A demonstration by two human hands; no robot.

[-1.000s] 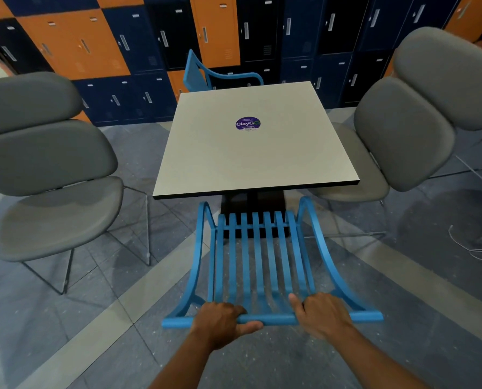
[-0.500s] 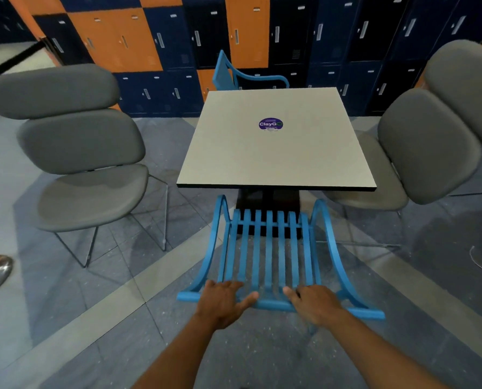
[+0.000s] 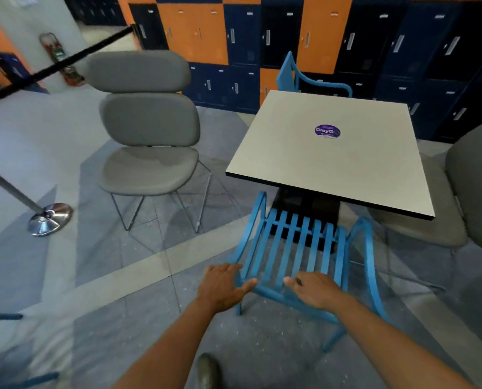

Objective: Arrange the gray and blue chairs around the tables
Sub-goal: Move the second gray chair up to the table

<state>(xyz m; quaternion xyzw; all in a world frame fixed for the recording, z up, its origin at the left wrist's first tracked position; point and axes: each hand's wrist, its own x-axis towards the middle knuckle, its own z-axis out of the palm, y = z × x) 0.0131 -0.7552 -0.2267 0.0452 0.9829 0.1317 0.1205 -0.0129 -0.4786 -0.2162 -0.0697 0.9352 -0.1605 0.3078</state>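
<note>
Left of the counter (image 3: pixel 329 153), the gray chair (image 3: pixel 147 136) stands angled and well apart from its edge; since a second ago my grip on the blue chair (image 3: pixel 298 248) has released. My left hand (image 3: pixel 223 284) and right hand (image 3: pixel 315 293) now lie flat, fingers spread, touching its back rail. I judge the blue chair placed, its seat tucked under the counter's near edge; the gray chair awaits.
</note>
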